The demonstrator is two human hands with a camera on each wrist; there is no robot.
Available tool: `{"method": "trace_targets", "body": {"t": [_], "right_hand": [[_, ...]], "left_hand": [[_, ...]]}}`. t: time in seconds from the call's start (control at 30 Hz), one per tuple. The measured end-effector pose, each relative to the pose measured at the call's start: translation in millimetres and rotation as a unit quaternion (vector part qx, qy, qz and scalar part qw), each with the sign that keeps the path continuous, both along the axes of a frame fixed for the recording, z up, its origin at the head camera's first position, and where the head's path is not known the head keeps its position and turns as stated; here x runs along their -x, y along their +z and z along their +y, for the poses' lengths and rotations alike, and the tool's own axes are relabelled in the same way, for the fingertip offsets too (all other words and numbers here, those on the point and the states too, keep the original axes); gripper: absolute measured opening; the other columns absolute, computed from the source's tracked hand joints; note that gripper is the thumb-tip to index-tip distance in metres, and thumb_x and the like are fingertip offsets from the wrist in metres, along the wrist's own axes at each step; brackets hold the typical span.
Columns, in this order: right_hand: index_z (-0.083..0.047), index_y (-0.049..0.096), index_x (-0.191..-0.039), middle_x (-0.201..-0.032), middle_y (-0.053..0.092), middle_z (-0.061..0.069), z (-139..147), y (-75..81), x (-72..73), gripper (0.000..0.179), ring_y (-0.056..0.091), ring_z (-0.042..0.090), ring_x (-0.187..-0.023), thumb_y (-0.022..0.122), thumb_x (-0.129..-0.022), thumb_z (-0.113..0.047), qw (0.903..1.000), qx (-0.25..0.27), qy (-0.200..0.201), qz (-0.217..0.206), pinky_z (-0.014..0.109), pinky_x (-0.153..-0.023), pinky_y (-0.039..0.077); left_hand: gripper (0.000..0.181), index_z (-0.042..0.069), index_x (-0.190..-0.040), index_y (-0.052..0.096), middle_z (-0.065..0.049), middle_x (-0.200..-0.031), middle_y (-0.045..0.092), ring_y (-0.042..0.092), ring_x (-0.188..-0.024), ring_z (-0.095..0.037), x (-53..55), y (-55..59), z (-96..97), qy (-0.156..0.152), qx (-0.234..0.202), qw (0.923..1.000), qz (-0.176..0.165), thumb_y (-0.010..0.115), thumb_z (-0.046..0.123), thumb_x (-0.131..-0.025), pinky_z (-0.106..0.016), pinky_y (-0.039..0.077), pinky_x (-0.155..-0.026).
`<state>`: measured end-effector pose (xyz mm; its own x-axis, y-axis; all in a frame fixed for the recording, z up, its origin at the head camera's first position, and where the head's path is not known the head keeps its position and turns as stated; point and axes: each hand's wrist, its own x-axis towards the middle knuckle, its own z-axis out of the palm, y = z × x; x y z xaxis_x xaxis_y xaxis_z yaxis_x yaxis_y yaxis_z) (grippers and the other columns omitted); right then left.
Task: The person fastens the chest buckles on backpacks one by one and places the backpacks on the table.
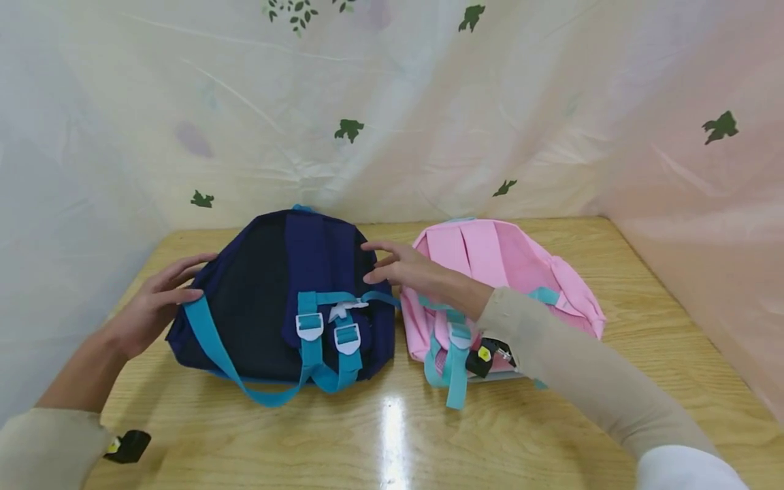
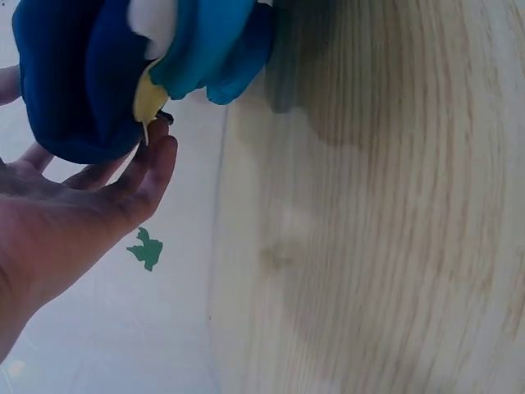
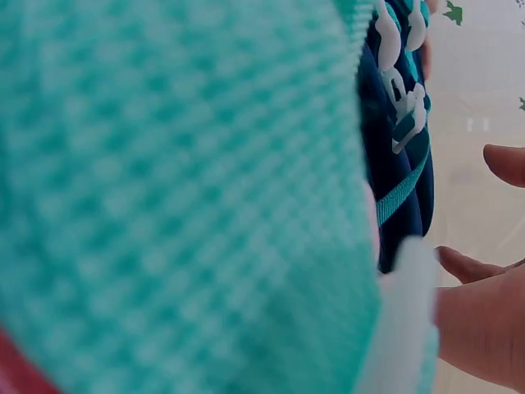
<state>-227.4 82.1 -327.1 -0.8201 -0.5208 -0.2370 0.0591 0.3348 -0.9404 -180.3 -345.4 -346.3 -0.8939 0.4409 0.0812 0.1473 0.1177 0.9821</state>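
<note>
A navy blue backpack [image 1: 245,299] lies on the table with its dark back panel and shoulder straps facing up. Turquoise webbing [image 1: 211,337] and white buckles [image 1: 309,327] hang over its front. At its left side is my left hand [image 1: 150,303], with loosely extended fingers along the bag's edge and the thumb beside the webbing. In the left wrist view the fingers reach around the navy fabric [image 2: 74,90]. My right hand [image 1: 407,269] extends over the pink backpack [image 1: 523,252], fingers spread near the navy bag's right edge.
The pink backpack stands close on the right, its mint straps [image 1: 456,374] trailing onto the wooden table [image 1: 306,442]. Mint webbing [image 3: 180,197] fills much of the right wrist view. A pale curtain [image 1: 392,102] with green leaf shapes hangs behind and at both sides.
</note>
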Motion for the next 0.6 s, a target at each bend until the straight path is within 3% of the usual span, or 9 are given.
{"method": "trace_targets", "body": {"t": [0.13, 0.27, 0.37, 0.47, 0.6], "right_hand": [[-0.016, 0.039, -0.160, -0.156, 0.042, 0.022, 1, 1.3, 0.2, 0.071, 0.047, 0.038, -0.136, 0.066, -0.095, -0.019, 1.0000, -0.002, -0.004, 0.005, 0.044, -0.093, 0.049], [-0.014, 0.040, -0.160, -0.156, 0.044, 0.022, 2, 0.8, -0.8, 0.070, 0.047, 0.038, -0.139, 0.067, -0.095, -0.019, 0.9997, -0.015, -0.003, 0.021, 0.048, -0.105, 0.049], [-0.012, 0.043, -0.158, -0.154, 0.046, 0.023, 2, -0.4, -1.1, 0.069, 0.047, 0.037, -0.140, 0.069, -0.094, -0.016, 0.9991, -0.022, -0.001, 0.035, 0.047, -0.100, 0.052], [-0.010, 0.046, -0.156, -0.154, 0.047, 0.023, 2, -3.3, -0.6, 0.068, 0.046, 0.036, -0.141, 0.071, -0.093, -0.014, 0.9984, -0.031, 0.005, 0.047, 0.043, -0.096, 0.053], [-0.011, 0.050, -0.154, -0.154, 0.048, 0.021, 1, -8.0, 0.6, 0.066, 0.046, 0.036, -0.142, 0.073, -0.092, -0.016, 0.9969, -0.058, 0.011, 0.052, 0.045, -0.108, 0.048]], "left_hand": [[0.059, 0.021, -0.160, 0.040, 0.016, -0.144, 0.050, 0.056, -0.121, 0.000, -0.5, -5.0, 0.6, 0.012, 0.055, 0.9982, 0.023, 0.044, -0.003, -0.107, -0.016, 0.047, -0.091], [0.061, 0.022, -0.162, 0.035, 0.019, -0.144, 0.045, 0.054, -0.120, 0.003, -1.9, -7.7, 1.7, 0.019, 0.115, 0.9928, 0.027, 0.048, 0.000, -0.107, -0.016, 0.047, -0.089], [0.063, 0.022, -0.163, 0.033, 0.018, -0.141, 0.045, 0.056, -0.117, 0.003, -2.8, -9.6, 2.5, 0.022, 0.145, 0.9889, 0.019, 0.051, 0.003, -0.106, -0.018, 0.049, -0.088], [0.064, 0.023, -0.162, 0.034, 0.010, -0.139, 0.046, 0.057, -0.114, 0.003, -3.3, -11.6, 2.6, 0.026, 0.172, 0.9846, 0.010, 0.054, 0.005, -0.105, -0.019, 0.049, -0.087], [0.065, 0.021, -0.162, 0.034, -0.016, -0.143, 0.048, 0.059, -0.110, 0.001, -3.5, -13.5, 3.4, 0.030, 0.203, 0.9787, 0.002, 0.057, 0.006, -0.103, -0.019, 0.049, -0.085]]}}
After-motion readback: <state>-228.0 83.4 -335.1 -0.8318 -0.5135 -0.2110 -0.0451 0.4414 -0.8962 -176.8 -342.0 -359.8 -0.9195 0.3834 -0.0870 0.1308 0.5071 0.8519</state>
